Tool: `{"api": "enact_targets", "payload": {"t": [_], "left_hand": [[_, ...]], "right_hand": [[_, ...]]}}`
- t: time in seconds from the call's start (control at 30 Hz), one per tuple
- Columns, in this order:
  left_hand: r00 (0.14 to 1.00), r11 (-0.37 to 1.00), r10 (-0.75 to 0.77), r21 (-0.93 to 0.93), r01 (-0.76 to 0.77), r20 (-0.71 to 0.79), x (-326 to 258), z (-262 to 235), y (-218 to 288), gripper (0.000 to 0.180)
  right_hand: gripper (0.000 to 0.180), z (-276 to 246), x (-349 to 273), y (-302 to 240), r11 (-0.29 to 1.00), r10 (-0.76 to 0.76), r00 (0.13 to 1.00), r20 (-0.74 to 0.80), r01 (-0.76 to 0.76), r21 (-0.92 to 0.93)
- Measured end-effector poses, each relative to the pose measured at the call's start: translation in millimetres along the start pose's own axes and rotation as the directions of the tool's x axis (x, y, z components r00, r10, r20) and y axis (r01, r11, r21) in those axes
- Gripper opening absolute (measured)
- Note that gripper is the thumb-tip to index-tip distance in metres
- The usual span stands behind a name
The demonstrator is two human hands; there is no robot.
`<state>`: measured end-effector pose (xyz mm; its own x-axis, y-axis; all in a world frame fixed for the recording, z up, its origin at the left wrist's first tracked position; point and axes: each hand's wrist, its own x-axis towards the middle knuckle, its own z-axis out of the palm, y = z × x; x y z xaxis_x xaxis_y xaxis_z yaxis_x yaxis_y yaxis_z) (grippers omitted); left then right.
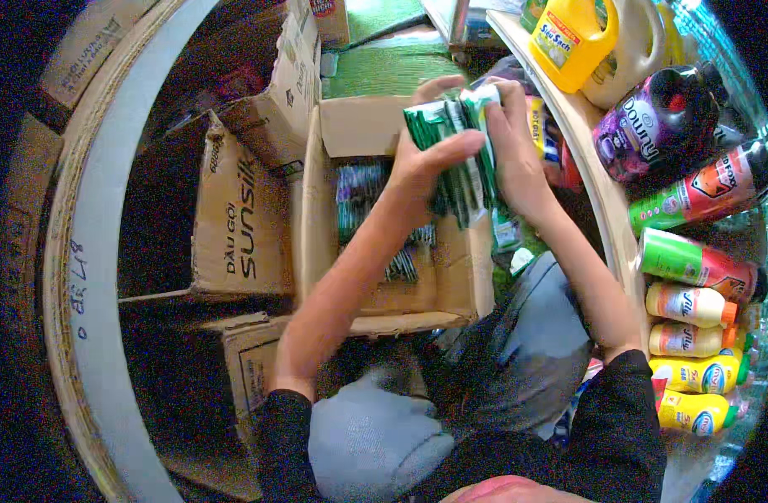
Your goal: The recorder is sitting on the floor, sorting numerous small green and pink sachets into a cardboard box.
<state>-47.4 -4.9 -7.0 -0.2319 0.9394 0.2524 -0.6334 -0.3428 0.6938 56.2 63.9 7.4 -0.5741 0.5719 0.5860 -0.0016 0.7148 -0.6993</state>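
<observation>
Both my hands are closed around a thick stack of flat green-and-white sachets [461, 172], held up above the right side of an open cardboard box [363, 130]. My left hand [426, 163] grips the stack from the left, its thumb lying across the front. On the right side my right hand [514, 142] presses against the sachets, fingers over the top edge. Inside the box lie rows of dark and green sachets [363, 197], with bare cardboard showing at the near end. Motion smears the lower part of the stack a little.
Cardboard cartons [241, 214] stand to the left of the box, beside a curved pale board edge [90, 226]. On the right, a shelf edge [598, 176] carries a yellow jug [573, 42], a purple bottle [644, 126], spray cans [694, 264] and small yellow bottles [694, 373]. My bent knees are close below.
</observation>
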Motion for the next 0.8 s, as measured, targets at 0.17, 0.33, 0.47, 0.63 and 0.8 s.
{"api": "enact_targets", "payload": {"t": [0.17,0.33,0.47,0.63,0.8], "left_hand": [[0.972,0.911,0.231,0.339,-0.234,0.051,6,2,-8,0.065],[0.976,0.978,0.139,0.179,-0.108,-0.170,4,-7,-10,0.051],[0.944,0.990,0.126,-0.021,-0.139,-0.306,14,-33,14,0.028],[0.947,0.997,0.039,-0.044,-0.056,-0.320,19,-55,36,0.033],[0.999,0.999,0.026,-0.022,-0.027,-0.035,14,-32,25,0.049]], "right_hand": [[0.037,7,-4,14,0.997,0.024,1.000,-0.013,-0.025,-0.079],[0.047,0,-2,-1,0.971,0.201,0.978,0.061,-0.207,0.117],[0.049,-24,-7,-6,0.897,0.325,0.781,0.534,-0.433,0.088],[0.060,-64,5,2,0.723,0.319,0.589,0.743,-0.658,0.211],[0.065,-73,-4,19,0.617,0.179,0.868,0.463,-0.466,0.635]]}}
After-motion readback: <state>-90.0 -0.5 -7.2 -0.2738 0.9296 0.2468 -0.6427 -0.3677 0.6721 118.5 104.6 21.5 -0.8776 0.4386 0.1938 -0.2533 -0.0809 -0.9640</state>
